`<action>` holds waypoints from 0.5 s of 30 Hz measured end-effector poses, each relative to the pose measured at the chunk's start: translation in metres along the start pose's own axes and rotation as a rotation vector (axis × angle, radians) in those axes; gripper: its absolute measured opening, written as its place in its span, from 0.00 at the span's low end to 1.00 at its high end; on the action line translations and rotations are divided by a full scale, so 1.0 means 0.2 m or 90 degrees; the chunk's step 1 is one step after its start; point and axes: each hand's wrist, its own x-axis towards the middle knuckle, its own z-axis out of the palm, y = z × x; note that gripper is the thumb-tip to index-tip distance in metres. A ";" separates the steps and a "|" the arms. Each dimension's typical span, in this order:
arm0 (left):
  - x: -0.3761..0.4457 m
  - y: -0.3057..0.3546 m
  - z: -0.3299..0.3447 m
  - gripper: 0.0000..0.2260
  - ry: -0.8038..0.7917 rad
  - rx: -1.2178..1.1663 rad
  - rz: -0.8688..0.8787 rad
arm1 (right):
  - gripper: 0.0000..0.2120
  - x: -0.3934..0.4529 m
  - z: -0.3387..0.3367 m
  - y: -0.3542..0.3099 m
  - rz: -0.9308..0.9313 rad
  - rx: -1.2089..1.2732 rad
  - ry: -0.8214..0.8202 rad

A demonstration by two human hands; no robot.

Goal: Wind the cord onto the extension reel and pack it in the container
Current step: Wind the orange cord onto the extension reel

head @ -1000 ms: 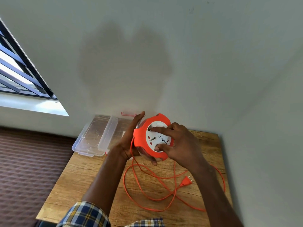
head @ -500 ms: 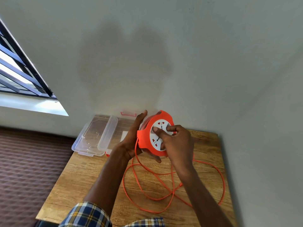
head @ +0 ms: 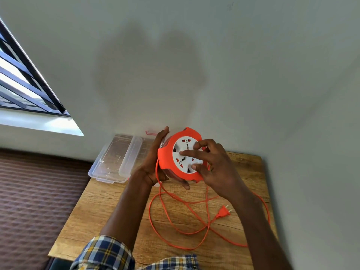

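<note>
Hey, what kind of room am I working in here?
Probably an ordinary indoor room, a home or small office. A small wooden table stands against a plain painted wall, a barred window is on the left, and patterned brown flooring lies beside the table.

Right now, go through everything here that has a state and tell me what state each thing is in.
Reel: lifted off the table, held in both hands.
Cord: mostly unwound, looped loose on the table.
Plug: lying free on the table.
Container: open.
Left hand: gripping the reel's side.
Right hand: fingers on the reel's white face.
</note>
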 end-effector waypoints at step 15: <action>0.01 0.02 0.13 0.32 0.095 0.038 0.047 | 0.34 0.00 0.05 -0.01 0.059 -0.015 0.126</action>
